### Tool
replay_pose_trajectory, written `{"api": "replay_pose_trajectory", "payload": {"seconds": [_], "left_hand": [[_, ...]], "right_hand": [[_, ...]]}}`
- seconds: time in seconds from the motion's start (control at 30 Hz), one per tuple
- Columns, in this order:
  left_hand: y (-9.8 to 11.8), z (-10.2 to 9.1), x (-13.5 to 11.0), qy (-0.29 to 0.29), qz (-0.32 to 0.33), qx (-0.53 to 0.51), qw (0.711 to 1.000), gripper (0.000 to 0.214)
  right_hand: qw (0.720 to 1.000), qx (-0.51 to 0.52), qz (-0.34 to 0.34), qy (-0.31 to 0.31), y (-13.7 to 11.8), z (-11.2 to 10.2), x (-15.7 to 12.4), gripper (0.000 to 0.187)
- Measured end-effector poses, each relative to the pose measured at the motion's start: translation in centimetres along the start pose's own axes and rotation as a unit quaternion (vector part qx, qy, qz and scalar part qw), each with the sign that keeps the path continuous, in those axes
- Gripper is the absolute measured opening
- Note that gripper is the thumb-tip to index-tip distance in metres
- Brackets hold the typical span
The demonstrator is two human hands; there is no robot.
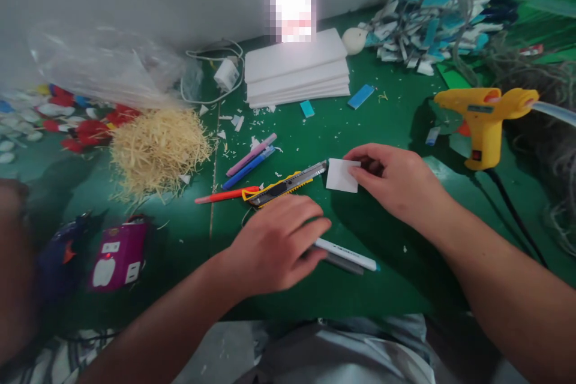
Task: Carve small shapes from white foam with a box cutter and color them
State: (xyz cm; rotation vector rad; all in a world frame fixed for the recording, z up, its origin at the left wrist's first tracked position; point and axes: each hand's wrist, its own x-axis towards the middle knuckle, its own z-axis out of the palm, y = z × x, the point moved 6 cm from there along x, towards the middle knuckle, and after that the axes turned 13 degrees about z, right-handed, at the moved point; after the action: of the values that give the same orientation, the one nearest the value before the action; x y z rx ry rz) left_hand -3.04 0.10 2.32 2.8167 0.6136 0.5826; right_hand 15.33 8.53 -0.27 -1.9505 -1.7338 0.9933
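My right hand (pixel 389 177) pinches a small white square piece of foam board (pixel 342 175) between thumb and fingers, just above the green table. My left hand (pixel 285 243) hovers palm down with its fingers loosely bent and apart. Right behind it lies a yellow and black box cutter (pixel 288 185), its blade pointing toward the white piece. A white marker (pixel 348 253) and a grey pen (pixel 344 263) stick out from beneath the left fingers; whether they touch is hidden. An orange pen (pixel 225 195), a blue marker (pixel 248 168) and a pink marker (pixel 251 155) lie left of the cutter.
A yellow glue gun (pixel 486 120) stands at right with its cord trailing forward. White boards (pixel 297 72) are stacked at the back beside blue-and-white strips (pixel 436 18). Straw (pixel 157 150), a purple power socket (pixel 119 255) and another person's arm (pixel 15 270) are at left.
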Motion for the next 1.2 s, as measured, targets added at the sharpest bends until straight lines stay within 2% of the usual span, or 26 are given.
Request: {"api": "replay_pose_trajectory", "payload": {"seconds": [0.1, 0.2, 0.27, 0.4, 0.6, 0.8, 0.97, 1.2], "left_hand": [[-2.5, -1.0, -1.0, 0.039, -0.077, 0.119, 0.989, 0.033], [-4.5, -0.5, -1.7, 0.013, -0.116, 0.15, 0.982, 0.037], [-4.9, 0.1, -1.9, -0.006, -0.116, 0.15, 0.982, 0.036], [-4.3, 0.0, -1.9, 0.005, -0.103, 0.182, 0.978, 0.044], [-3.1, -1.8, -1.7, 0.085, -0.112, 0.21, 0.968, 0.058], [-2.4, -1.3, -1.5, 0.119, -0.16, 0.148, 0.969, 0.052], [-1.4, -0.6, -0.9, 0.109, -0.161, 0.108, 0.975, 0.038], [-0.8, -0.2, 0.0, 0.074, -0.118, 0.126, 0.982, 0.039]], "right_hand": [[0.995, -0.073, -0.048, 0.039, -0.1, -0.3, -0.2, 0.021], [0.985, -0.12, -0.087, 0.088, -0.3, -0.7, -0.7, 0.027], [0.981, -0.143, -0.098, 0.092, -0.1, -0.6, -1.0, 0.04], [0.968, -0.193, -0.134, 0.087, 0.1, -0.1, -1.4, 0.051], [0.958, -0.227, -0.151, 0.092, 0.0, 0.6, -1.2, 0.037], [0.96, -0.209, -0.17, 0.082, -0.9, 1.2, -1.3, 0.035], [0.956, -0.201, -0.19, 0.096, -1.1, 1.4, -1.5, 0.036], [0.95, -0.2, -0.2, 0.13, -1.9, 1.2, -2.0, 0.038]]}}
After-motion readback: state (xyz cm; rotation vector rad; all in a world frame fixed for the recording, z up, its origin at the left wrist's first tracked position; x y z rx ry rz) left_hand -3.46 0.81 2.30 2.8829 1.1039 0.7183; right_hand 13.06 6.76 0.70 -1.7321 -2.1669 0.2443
